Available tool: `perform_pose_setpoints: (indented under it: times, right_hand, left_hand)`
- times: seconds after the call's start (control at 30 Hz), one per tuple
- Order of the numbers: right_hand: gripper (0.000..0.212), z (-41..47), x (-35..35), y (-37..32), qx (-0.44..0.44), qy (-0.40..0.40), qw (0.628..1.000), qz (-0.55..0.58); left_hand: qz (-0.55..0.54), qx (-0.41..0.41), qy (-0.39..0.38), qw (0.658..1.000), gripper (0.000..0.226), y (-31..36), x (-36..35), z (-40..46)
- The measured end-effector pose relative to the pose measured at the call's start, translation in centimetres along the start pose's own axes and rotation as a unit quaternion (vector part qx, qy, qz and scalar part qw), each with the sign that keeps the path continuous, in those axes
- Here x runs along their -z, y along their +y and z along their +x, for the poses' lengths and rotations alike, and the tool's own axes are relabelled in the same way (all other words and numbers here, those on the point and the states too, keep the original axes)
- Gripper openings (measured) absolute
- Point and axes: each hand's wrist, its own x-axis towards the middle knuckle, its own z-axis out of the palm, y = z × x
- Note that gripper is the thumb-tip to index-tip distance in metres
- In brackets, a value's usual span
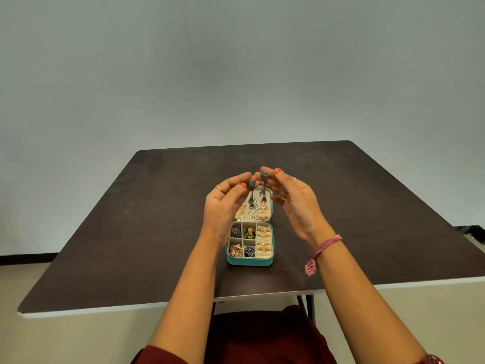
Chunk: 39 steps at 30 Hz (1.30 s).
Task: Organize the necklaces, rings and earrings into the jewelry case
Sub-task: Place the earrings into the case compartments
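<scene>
Dangling two dark drop earrings, one pinched in the left hand (223, 203) and one (263, 190) in the right hand (294, 203), a person holds them upright just above the open lid of the teal jewelry case (249, 261) on the bench (131, 219).

Both hands (225, 203) (296, 203) pinch dangly earrings (251, 184) (264, 176) above open teal case (249, 261).

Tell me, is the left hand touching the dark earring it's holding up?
Touching. The head view shows the left hand pinching the stud top of the dark earring between thumb and fingertips above the open jewelry case.
</scene>
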Motion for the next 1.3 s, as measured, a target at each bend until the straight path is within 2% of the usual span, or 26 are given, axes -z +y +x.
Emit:
perform_pose_setpoints:
  times: [0.3, 0.7, 0.9, 1.3]
  right_hand:
    - [0.027, 0.3, -0.5, 1.7, 0.009, 0.003, 1.000, 0.026]
    - [0.024, 0.6, -1.0, 4.5, 0.006, -0.001, 1.000, 0.015]
    - [0.014, 0.3, -0.9, 5.2, -0.009, -0.013, 0.999, -0.041]
    - [0.011, -0.4, 0.0, 5.5, -0.001, -0.054, 0.984, -0.168]
  left_hand:
    - [0.036, 0.033, 0.009, 0.999, 0.023, -1.9, 2.2, -0.3]
    - [0.139, 0.077, 0.017, 0.987, 0.028, -4.7, 4.7, -0.5]
    - [0.198, 0.032, -0.002, 0.980, 0.027, -5.1, 4.8, -0.5]
    - [0.246, -0.024, -0.025, 0.969, 0.021, -6.3, 5.6, -0.2]
